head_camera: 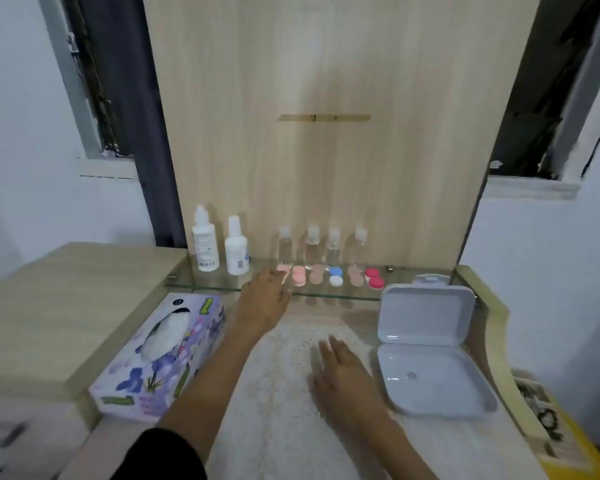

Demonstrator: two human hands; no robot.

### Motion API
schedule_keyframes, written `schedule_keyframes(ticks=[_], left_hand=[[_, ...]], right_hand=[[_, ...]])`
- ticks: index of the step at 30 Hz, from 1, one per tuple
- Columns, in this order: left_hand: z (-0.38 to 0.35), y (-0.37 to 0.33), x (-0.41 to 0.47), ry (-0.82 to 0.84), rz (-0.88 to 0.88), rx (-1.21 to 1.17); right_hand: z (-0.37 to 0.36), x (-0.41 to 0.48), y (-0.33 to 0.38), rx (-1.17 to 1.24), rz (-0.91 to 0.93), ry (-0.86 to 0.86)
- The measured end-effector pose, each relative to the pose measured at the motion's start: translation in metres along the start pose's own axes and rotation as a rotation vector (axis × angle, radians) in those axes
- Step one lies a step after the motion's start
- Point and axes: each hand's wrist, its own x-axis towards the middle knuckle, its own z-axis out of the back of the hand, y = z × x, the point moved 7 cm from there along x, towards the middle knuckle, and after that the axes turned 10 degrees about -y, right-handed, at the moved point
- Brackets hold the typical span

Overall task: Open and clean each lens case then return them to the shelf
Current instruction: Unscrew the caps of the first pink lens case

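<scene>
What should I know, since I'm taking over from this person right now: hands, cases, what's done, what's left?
Left hand reaches to the shelf, fingers at the leftmost pink case; blur hides whether it grips.
Right hand lies flat and open on the cloth.
The other five cases sit in a row on the shelf, ending with the red case; caps look on.
Tissue box on the left, open grey box on the right.
Done: nothing visible.
Left: open, clean and return each case.

Bottle labels (205,251), tissue box (160,355) print — all unreadable.
</scene>
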Motion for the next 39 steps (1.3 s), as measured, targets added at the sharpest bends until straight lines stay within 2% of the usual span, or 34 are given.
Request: schedule_keyframes(ticks=[4, 11, 16, 18, 20, 22, 26, 28, 32, 39], left_hand=[[0.006, 0.005, 0.004, -0.099, 0.03, 0.004], [0.007, 0.016, -0.003, -0.218, 0.064, -0.128], [0.016, 0.017, -0.023, -0.36, 0.024, -0.295], [0.021, 0.005, -0.042, -0.387, -0.045, -0.357], [0.02, -0.006, -0.066, -0.326, -0.117, -0.453], [0.008, -0.012, -0.089, -0.194, -0.149, -0.512], [-0.023, -0.008, -0.117, 0.051, -0.067, -0.568], [-0.03, -0.01, -0.123, 0.119, -0.09, -0.558], [-0.035, -0.017, -0.127, 0.196, -0.133, -0.531], [-0.033, -0.017, -0.128, 0.196, -0.121, -0.557]], right_hand=[[-0.02, -0.013, -0.003, 0.016, -0.032, 0.013], [-0.022, -0.015, -0.006, -0.02, -0.029, -0.051], [-0.023, -0.016, -0.006, -0.011, -0.029, -0.062], [-0.024, -0.016, -0.006, -0.008, -0.021, -0.058], [-0.024, -0.016, -0.006, -0.01, -0.02, -0.053], [-0.025, -0.015, -0.007, 0.001, -0.023, -0.058], [-0.022, -0.015, -0.01, 0.078, -0.035, -0.091], [-0.019, -0.015, -0.011, 0.144, -0.037, -0.114], [-0.015, -0.012, -0.011, 0.223, 0.012, -0.175], [-0.006, -0.008, -0.007, 0.183, 0.05, -0.244]])
